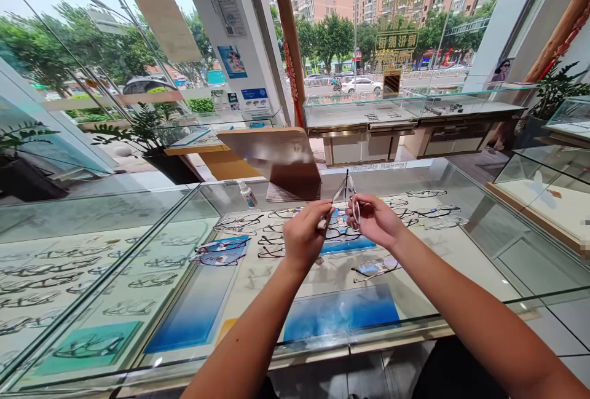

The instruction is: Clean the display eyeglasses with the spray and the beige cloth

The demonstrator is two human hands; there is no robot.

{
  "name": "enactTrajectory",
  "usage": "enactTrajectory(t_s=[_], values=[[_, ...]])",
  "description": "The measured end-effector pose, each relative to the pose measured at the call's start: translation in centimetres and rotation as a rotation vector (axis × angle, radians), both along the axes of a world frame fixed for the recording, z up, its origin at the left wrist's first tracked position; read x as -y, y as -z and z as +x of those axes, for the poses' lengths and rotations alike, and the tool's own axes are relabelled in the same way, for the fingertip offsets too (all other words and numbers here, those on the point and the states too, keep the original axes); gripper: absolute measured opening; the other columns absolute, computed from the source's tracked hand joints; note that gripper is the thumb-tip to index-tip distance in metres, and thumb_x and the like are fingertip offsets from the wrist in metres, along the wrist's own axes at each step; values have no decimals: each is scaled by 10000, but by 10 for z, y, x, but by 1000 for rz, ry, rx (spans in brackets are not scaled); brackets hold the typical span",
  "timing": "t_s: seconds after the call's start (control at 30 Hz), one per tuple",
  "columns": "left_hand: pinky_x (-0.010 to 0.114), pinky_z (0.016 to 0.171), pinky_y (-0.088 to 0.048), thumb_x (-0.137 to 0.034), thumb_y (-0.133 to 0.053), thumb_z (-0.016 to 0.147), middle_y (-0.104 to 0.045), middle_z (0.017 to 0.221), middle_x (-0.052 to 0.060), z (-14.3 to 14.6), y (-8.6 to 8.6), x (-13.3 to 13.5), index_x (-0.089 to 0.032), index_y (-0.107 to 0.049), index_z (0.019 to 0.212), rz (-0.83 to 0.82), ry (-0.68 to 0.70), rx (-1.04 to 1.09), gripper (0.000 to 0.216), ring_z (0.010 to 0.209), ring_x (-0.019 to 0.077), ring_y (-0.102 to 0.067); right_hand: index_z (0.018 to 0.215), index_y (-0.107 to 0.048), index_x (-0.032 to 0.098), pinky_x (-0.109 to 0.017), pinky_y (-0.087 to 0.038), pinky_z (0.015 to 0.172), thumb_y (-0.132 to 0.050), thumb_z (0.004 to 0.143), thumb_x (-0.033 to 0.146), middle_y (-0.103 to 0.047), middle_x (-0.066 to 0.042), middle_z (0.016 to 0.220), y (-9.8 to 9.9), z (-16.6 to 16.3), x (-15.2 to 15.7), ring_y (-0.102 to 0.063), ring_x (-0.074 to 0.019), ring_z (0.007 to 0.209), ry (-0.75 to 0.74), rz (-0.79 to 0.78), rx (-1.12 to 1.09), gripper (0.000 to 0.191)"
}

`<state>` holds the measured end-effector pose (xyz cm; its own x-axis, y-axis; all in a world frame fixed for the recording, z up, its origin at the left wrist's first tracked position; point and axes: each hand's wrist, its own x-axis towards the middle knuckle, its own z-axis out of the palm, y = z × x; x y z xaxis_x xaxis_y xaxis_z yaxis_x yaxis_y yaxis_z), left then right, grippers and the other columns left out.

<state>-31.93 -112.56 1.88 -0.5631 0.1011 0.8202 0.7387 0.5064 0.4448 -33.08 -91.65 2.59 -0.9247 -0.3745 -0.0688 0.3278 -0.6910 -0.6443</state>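
My left hand (305,234) and my right hand (377,221) are raised over a glass display case (442,304). Between them is a pair of eyeglasses (356,212) with a thin frame, turned partly edge-on, one dark temple pointing up. The fingers of my right hand pinch the frame near one lens. My left fingers are closed on its other side, and a small pale piece, perhaps cloth, shows under them. Several spectacle frames (433,211) lie behind and below my hands. Blue cards (341,313) lie inside the case.
Behind my hands stands a wood-edged tabletop mirror (281,156), with a small white spray bottle (247,195) to its left. Another glass case (83,264) with rows of glasses adjoins on the left. Further showcases (364,113) line the window, and a potted plant (147,134) stands at left.
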Motion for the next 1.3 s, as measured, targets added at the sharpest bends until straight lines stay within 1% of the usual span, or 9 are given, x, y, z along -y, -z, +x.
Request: enactTrajectory(t_s=[0.13, 0.27, 0.43, 0.53, 0.63, 0.77, 0.9, 1.03, 1.3], values=[[340, 858, -613, -437, -751, 1025, -840, 1025, 76, -5, -7, 2, -239, -806, 1026, 289, -80, 117, 206, 943, 234, -794, 771, -658, 231, -286, -577, 658, -835, 798, 256, -664, 1, 765, -6, -3, -11, -644, -175, 769, -32, -3, -1, 181], [328, 870, -573, -517, -788, 962, -812, 993, 74, -18, -9, 7, -210, -752, 1025, 552, -10, 339, 316, 948, 224, -765, 748, -623, 228, -316, -577, 691, -789, 795, 289, -682, -21, 808, -7, -4, -17, -626, -180, 774, -102, 75, -69, 183], [305, 736, -502, -662, -828, 871, -690, 786, 17, -31, -5, 9, -212, -682, 879, 691, 39, 516, 473, 736, 174, -620, 789, -634, 232, -420, -617, 863, -790, 839, 359, -786, -55, 933, -4, -1, -16, -707, -219, 855, -149, 230, -228, 207], [295, 618, -425, -746, -778, 871, -576, 689, -2, -32, -4, 8, -225, -579, 718, 669, 109, 639, 578, 636, 150, -493, 853, -684, 240, -424, -621, 941, -833, 859, 390, -853, -87, 1142, -6, 3, -14, -766, -251, 1058, -151, 211, -233, 211], [292, 604, -411, -694, -757, 896, -525, 647, -23, -27, -5, 6, -229, -586, 744, 612, 125, 644, 518, 610, 149, -465, 904, -704, 258, -437, -602, 1067, -855, 888, 418, -842, -80, 1317, -9, 6, -13, -760, -248, 1254, -148, 178, -262, 221], [286, 613, -427, -486, -731, 968, -590, 710, -30, -13, -5, 2, -236, -684, 995, 398, 46, 416, 256, 599, 149, -498, 906, -670, 267, -557, -545, 1195, -851, 902, 446, -807, -99, 1419, -12, 7, -13, -739, -288, 1355, -131, 204, -336, 255], [278, 626, -476, -319, -705, 968, -678, 771, -21, 0, -3, -3, -262, -708, 1260, 39, 167, 263, 298, 596, 151, -585, 927, -661, 271, -609, -527, 1211, -896, 854, 465, -797, -116, 1440, -14, 8, -11, -748, -315, 1348, -104, 199, -357, 313], [284, 692, -543, -251, -651, 987, -779, 860, 26, -1, 3, -5, -270, -787, 1145, -162, 226, 186, 209, 696, 174, -691, 892, -677, 273, -587, -474, 1274, -939, 839, 460, -775, -108, 1493, -17, 9, -11, -693, -303, 1447, -79, 155, -350, 327], [337, 750, -580, -396, -769, 975, -826, 866, 58, -6, 7, -5, -277, -825, 972, -148, 167, 282, 131, 799, 246, -772, 917, -747, 295, -625, -391, 1348, -959, 804, 511, -782, -59, 1479, -17, 4, -21, -668, -305, 1467, 110, 222, -402, 323]])
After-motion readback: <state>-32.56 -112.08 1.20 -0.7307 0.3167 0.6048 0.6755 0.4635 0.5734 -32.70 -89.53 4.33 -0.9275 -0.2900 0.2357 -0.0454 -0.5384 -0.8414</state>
